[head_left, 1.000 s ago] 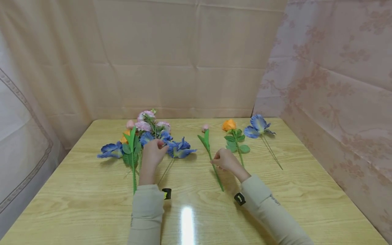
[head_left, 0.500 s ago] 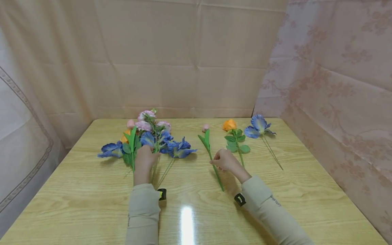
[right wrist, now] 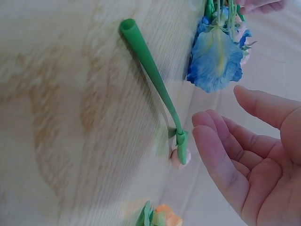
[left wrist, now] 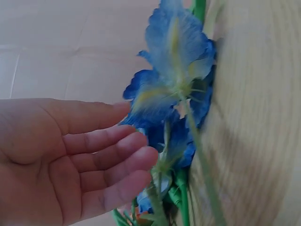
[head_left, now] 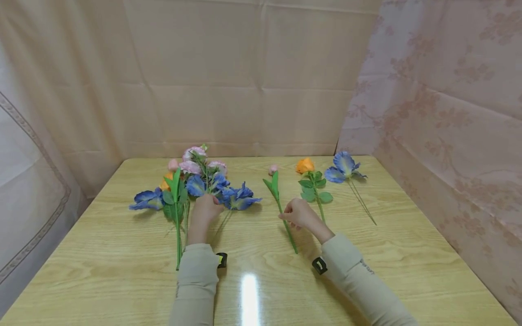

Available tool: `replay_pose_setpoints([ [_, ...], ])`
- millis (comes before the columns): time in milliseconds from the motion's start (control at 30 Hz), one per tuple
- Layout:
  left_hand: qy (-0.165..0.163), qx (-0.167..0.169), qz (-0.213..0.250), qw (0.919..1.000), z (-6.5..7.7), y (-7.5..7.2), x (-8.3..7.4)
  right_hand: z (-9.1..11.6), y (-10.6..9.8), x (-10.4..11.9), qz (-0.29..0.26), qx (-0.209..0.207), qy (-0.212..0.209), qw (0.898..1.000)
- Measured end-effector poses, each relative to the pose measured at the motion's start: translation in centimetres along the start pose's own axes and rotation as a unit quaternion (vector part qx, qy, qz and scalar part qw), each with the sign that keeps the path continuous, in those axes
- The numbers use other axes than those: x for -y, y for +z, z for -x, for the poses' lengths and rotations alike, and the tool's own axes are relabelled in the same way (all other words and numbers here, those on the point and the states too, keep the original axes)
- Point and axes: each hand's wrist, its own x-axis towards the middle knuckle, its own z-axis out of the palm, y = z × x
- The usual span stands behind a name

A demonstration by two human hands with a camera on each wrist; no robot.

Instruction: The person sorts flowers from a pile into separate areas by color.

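Mid-frame, I see the pink tulip [head_left: 275,186] slanting upper left to lower right by my right hand [head_left: 301,213], farther from my left hand [head_left: 205,210], both hands' fingers relaxed and empty.

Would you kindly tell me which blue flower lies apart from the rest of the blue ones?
The rightmost blue flower, up and right of the right hand in the head view; the other blue flowers lie grouped near the left hand.

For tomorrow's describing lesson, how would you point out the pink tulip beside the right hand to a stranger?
On the wooden table, look right of the flower pile. The pink tulip lies nearest it, its stem beside the right hand. Its small pink bud sets it apart from the orange rose and blue iris farther right.
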Motion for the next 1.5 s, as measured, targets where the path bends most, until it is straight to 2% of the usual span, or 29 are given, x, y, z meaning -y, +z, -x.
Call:
replay_pose_setpoints([
  [200, 0.016, 0.067, -0.052, 0.9962, -0.3, 0.9, -0.2, -0.1, -0.1, 0.1, -0.001, -0.002, 0.004, 1.000],
  [400, 0.025, 0.088, -0.122, 0.9882, -0.5, 1.4, -0.1, -0.1, -0.2, 0.1, -0.002, 0.001, -0.004, 1.000],
  [733, 0.007, 0.111, -0.113, 0.9873, -0.4, 1.8, 0.2, -0.3, 0.0, -0.1, 0.005, 0.004, -0.008, 1.000],
  [800, 0.009, 0.106, -0.109, 0.9883, -0.4, 1.9, 0.2, -0.3, 0.1, -0.2, 0.004, 0.004, -0.009, 1.000],
  [1000, 0.035, 0.049, -0.064, 0.9962, -0.4, 1.7, 0.4, -0.2, 0.3, -0.2, 0.003, 0.004, -0.008, 1.000],
  [1033, 0.054, 0.032, -0.047, 0.9969, -0.4, 1.7, 0.5, -0.2, 0.3, -0.2, 0.004, 0.004, -0.007, 1.000],
  [1200, 0.066, 0.013, -0.012, 0.9977, -0.1, 1.4, -0.4, -0.1, 0.3, 0.1, -0.002, 0.007, -0.005, 1.000],
  [1233, 0.064, 0.013, 0.007, 0.9978, 0.0, 1.4, -0.7, -0.1, 0.3, 0.2, -0.003, 0.007, -0.008, 1.000],
  [1267, 0.047, 0.024, 0.023, 0.9983, 0.2, 1.3, -1.2, 0.0, 0.3, 0.3, -0.005, 0.007, -0.013, 1.000],
  [1367, 0.044, 0.026, 0.091, 0.9945, 0.5, 1.3, -2.3, 0.0, 0.5, 0.5, -0.016, 0.009, -0.035, 0.999],
  [1433, 0.040, 0.030, 0.141, 0.9887, 0.7, 1.4, -3.1, 0.1, 0.6, 0.6, -0.037, 0.011, -0.064, 0.997],
  [1500, 0.051, 0.024, 0.166, 0.9845, 0.8, 1.6, -3.9, 0.2, 0.7, 0.9, -0.067, 0.017, -0.093, 0.993],
])
